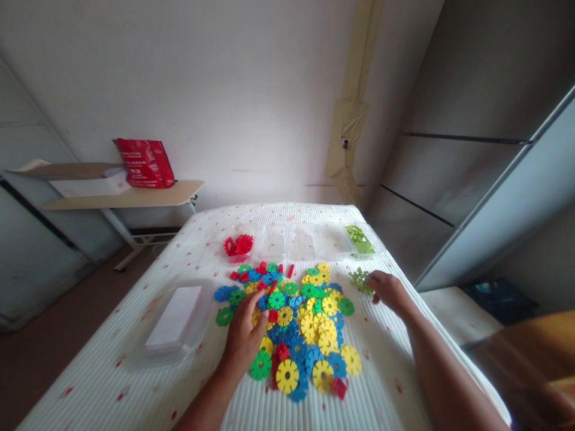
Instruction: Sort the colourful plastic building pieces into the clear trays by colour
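Note:
My right hand [389, 291] is closed, thumb against fingers, on a light green snowflake-shaped plastic piece [360, 279] at the right of the pile. My left hand [245, 330] rests at the left side of the pile, thumb and fingers apart. Close to its fingertips are a red stick [272, 287] and a small red block [272, 315]. The pile mixes notched discs: yellow [287, 376], blue [298, 348] and green [260, 365], with several red blocks among them. Behind it stands a clear divided tray [302, 242].
Red pieces [239, 245] fill the tray's left compartment, light green pieces [359, 238] the right. A clear lidded box [179, 353] with a white rectangle [175, 317] lies at left. Beyond are a side table [162, 197], a red bag [148, 164] and a grey cabinet [449, 149].

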Demonstrator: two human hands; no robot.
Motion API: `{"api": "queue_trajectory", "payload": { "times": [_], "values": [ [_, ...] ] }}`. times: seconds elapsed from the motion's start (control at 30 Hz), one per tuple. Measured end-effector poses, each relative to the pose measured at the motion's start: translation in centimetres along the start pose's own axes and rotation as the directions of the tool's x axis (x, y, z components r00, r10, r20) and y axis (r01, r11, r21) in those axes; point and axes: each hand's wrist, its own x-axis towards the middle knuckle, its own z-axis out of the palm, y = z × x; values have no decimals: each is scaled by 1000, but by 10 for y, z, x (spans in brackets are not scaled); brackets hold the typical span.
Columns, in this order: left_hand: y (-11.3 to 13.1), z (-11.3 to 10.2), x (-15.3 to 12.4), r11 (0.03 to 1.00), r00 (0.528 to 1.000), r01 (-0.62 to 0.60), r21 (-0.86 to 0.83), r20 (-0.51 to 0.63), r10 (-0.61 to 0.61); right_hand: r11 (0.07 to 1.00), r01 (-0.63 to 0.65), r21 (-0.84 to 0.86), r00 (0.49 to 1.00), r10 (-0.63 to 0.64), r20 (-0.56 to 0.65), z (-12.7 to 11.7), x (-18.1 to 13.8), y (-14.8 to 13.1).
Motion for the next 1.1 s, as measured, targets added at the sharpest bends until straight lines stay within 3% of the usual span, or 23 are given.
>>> {"api": "queue_trajectory", "payload": {
  "times": [0.13,0.27,0.37,0.43,0.6,0.7,0.77,0.87,0.93,1.0,1.1],
  "values": [
    [1,0,0,1000,1000,-3,16,14,2,998,-30,57,1000,30,-6,-4,5,11],
    [2,0,0,1000,1000,-9,15,6,9,994,-73,81,993,81,-90,-8,9,22],
    [1,0,1,1000,1000,-15,15,7,15,980,-73,186,992,91,-88,-14,10,26],
    [0,0,1,1000,1000,-20,18,6,20,978,-26,205,999,34,-37,-21,12,28],
    [0,0,1,1000,1000,-23,19,1,23,997,44,57,983,-53,173,-40,26,23],
    [-1,1,0,1000,1000,-20,21,5,20,995,70,-73,947,-43,317,-42,40,16],
    [-2,1,0,999,1000,-19,26,11,19,968,151,-202,933,-72,352,-39,48,11],
    [-4,2,0,999,1000,-13,33,18,12,883,215,-418,963,-121,240,-30,50,6],
    [-4,1,0,999,1000,-11,34,26,10,848,133,-514,989,-79,126,-25,44,4],
    [-3,1,0,999,999,-11,34,33,9,833,51,-551,998,-24,57,-18,33,4],
    [-1,0,0,999,1000,-10,33,28,9,827,34,-561,999,-20,31,-6,16,3]
  ]
}}
